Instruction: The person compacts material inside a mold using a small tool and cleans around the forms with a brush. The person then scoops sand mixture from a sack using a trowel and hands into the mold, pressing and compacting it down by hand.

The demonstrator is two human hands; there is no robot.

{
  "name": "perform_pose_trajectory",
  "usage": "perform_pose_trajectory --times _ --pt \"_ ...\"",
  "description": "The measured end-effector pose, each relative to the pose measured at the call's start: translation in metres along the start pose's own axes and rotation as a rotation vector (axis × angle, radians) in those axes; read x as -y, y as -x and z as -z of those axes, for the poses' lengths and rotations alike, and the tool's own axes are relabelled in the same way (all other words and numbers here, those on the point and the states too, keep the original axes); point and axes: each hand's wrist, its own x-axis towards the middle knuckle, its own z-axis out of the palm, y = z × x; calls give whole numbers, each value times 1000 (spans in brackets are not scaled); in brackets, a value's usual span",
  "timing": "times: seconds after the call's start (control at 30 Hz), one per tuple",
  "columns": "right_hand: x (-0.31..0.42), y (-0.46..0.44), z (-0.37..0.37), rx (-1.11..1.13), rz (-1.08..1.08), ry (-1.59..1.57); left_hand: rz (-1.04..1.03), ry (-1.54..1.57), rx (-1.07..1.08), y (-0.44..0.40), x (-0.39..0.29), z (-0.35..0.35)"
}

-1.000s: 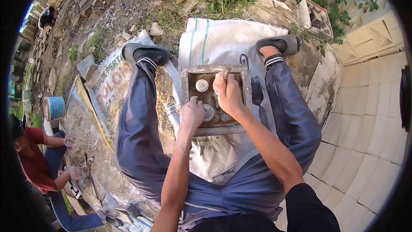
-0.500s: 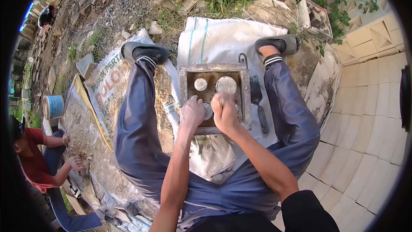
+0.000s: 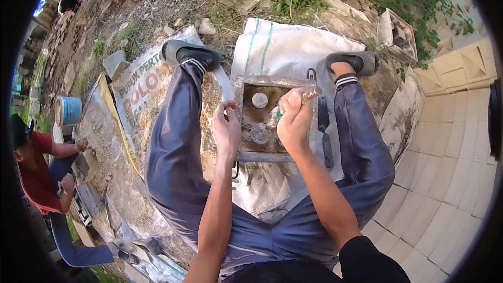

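Observation:
A square box mould [image 3: 272,80] sits on the white sack between my legs, with round grey discs [image 3: 260,100] standing inside it. My right hand [image 3: 294,120] is over the mould's right half, wrapped round a short tool [image 3: 311,94]. Its ridged brownish end sticks out above the fist and a pale end points down to the left; its kind is unclear. The hand partly hides the discs on that side. My left hand [image 3: 226,128] hovers by the mould's left rim, fingers loosely bent and apart, holding nothing. A dark trowel [image 3: 324,112] lies along the right rim.
White sacks [image 3: 298,42] cover the ground. Stacked pale blocks [image 3: 440,152] stand at the right, and a box of rubble [image 3: 397,36] at the upper right. A co-worker in a red shirt [image 3: 39,178] sits at the left near a blue-and-white bucket [image 3: 69,110].
My left hand has moved out of the mould to beside its left rim. My right fist has tilted, and the tool in it now shows. The view has shifted slightly.

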Motion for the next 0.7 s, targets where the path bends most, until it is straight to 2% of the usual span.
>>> perform_pose_trajectory --times 0.07,0.1,0.13,0.17,0.2,0.27,0.33,0.4,0.47,0.5,0.53,0.6,0.67,0.7 --pt "-4 -5 -11 -42 -70 -78 23 -34 -8 -4 6 -2" --pt "3 -19 -14 -34 -173 -35 -63 -41 -77 -6 9 -6" --pt "6 -23 -11 -25 -175 -29 -140 -49 -139 -3 14 -10" --pt "7 -29 -9 -5 -171 -73 -16 -38 -73 -1 21 -12" --pt "5 -33 -9 18 -168 -118 -11 -27 -79 -3 29 -18" --pt "-11 -9 -9 6 -105 -122 -50 41 -136 0 55 -33" --pt "-51 23 -14 98 -89 -150 -38 13 -138 3 59 -38" --pt "-54 25 -6 181 -96 -108 0 61 -85 3 56 -38" --pt "-23 12 7 373 135 229 16 68 -88 5 52 -35" --pt "-3 13 7 328 -47 61 26 88 -64 5 48 -32" --pt "-1 12 9 253 132 143 33 110 -43 2 48 -32" --pt "-19 34 -2 98 29 -181 29 122 -38 3 50 -30" --pt "-42 31 0 300 331 333 152 230 33 -3 45 -26" --pt "-25 22 -3 365 83 310 123 359 31 -7 62 -32"
